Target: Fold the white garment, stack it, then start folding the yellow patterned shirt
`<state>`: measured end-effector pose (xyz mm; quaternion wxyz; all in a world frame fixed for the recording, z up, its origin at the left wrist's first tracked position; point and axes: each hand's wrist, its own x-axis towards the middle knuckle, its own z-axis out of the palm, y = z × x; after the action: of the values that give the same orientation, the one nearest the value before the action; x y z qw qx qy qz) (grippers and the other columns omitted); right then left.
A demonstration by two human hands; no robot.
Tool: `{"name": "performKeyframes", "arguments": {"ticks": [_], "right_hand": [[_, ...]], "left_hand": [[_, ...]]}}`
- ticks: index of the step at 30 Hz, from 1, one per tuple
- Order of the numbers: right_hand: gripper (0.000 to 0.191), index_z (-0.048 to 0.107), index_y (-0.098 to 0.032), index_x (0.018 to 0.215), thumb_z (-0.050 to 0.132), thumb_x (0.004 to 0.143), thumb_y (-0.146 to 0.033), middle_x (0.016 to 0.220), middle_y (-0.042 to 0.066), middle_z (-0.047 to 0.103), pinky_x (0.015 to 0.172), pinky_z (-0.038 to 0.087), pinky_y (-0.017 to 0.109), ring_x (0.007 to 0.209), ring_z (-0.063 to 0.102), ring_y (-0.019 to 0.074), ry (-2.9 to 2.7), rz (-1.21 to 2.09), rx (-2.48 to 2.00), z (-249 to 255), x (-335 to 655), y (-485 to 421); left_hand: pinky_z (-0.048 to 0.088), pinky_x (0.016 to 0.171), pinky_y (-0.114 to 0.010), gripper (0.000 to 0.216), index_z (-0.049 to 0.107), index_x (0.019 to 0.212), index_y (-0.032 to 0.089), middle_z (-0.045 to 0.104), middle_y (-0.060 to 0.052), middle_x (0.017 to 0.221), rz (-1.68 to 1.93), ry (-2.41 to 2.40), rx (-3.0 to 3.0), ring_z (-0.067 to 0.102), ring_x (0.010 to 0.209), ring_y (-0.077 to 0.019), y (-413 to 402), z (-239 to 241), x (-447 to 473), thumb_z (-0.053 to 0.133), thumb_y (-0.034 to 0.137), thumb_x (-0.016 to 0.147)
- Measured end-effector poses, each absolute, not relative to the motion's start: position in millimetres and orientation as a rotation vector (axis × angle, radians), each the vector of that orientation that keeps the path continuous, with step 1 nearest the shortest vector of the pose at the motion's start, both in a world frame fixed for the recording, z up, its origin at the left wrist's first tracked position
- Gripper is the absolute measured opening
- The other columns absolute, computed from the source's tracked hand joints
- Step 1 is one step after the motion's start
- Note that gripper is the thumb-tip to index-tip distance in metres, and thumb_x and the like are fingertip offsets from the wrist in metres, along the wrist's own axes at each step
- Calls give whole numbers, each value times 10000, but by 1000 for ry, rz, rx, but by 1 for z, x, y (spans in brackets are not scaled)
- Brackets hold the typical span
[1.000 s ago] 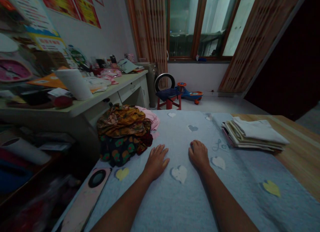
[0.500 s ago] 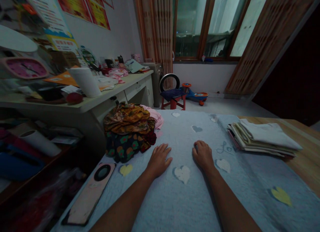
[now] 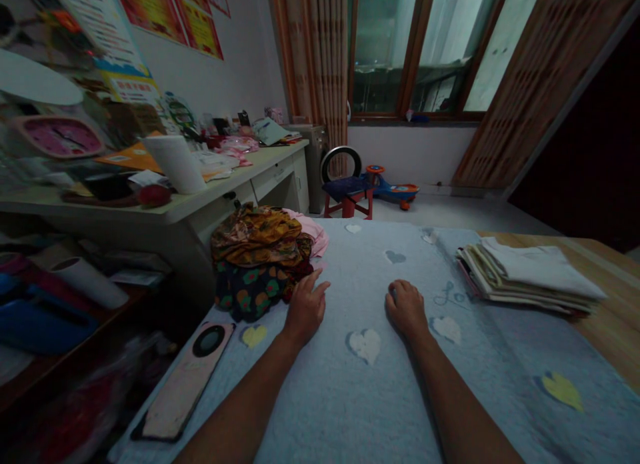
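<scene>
My left hand [image 3: 304, 308] is lifted slightly over the pale blue blanket [image 3: 360, 397], fingers stretched apart and pointing at a heap of patterned clothes [image 3: 257, 261] just to its left. It holds nothing. My right hand [image 3: 406, 309] rests on the blanket with fingers curled under, beside a white heart patch [image 3: 365, 345]; nothing shows in it. A stack of folded light cloths [image 3: 525, 272] lies to the right, apart from both hands.
A phone [image 3: 183, 384] lies at the blanket's left edge. A cluttered white desk [image 3: 200, 204] with a pink clock [image 3: 57, 136] and a paper roll [image 3: 175, 163] stands on the left. A small chair [image 3: 345, 187] and a ride-on toy [image 3: 393, 187] stand by the window.
My left hand has moved left and forward toward the clothes heap, lifting off the blanket with fingers spread. My right hand has stayed put. The view has shifted slightly.
</scene>
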<state>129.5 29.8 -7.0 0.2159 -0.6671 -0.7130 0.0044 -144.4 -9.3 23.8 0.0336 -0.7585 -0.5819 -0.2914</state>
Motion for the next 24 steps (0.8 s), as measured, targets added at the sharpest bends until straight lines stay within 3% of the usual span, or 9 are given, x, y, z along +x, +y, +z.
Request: {"name": "performKeyframes", "arguments": {"ticks": [6,9,12,16,19,24], "right_hand": [[190,623,-181,1039,524,884,-228,1182,98,610,939,336,352,1078,529,240,-1981,31,-1852,-5,129,29],[188,620,-186,1037,519,885,-229,1176,96,610,944,335,351,1084,528,238,-1977,24,-1842,-6,130,29],[191,620,-188,1039,517,882,-224,1167,97,613,941,340,353,1079,531,236,-1973,23,-1830,-7,130,29],[204,625,-188,1051,514,882,-219,1192,103,613,958,340,360,1098,530,240,-1974,23,-1820,-9,131,30],[214,624,-184,1062,508,885,-219,1222,105,605,972,338,364,1117,527,242,-1962,24,-1826,-10,131,29],[213,623,-178,1059,510,884,-222,1216,106,612,976,339,361,1121,530,241,-1972,29,-1810,-11,132,30]], "left_hand": [[381,1120,-458,466,546,1348,199,312,-99,1579,-896,-1945,-1896,421,1367,-304,13,81,-185,414,130,906],[476,1011,-446,568,427,1453,189,235,-148,1602,-842,-2039,-1747,502,1294,-339,25,99,-201,436,142,887],[541,871,-413,668,318,1513,196,368,-190,1511,-726,-2177,-1684,626,1116,-322,36,107,-213,483,178,866],[540,850,-376,557,465,1405,133,572,-172,1239,-624,-2248,-1675,653,1030,-288,49,110,-226,486,165,849],[521,903,-377,395,619,1204,124,611,-149,1126,-676,-2216,-1673,636,1040,-283,54,115,-232,468,139,839],[456,1022,-384,334,649,1091,134,601,-124,1112,-921,-2012,-1772,581,1108,-276,44,128,-212,468,111,811]]}}
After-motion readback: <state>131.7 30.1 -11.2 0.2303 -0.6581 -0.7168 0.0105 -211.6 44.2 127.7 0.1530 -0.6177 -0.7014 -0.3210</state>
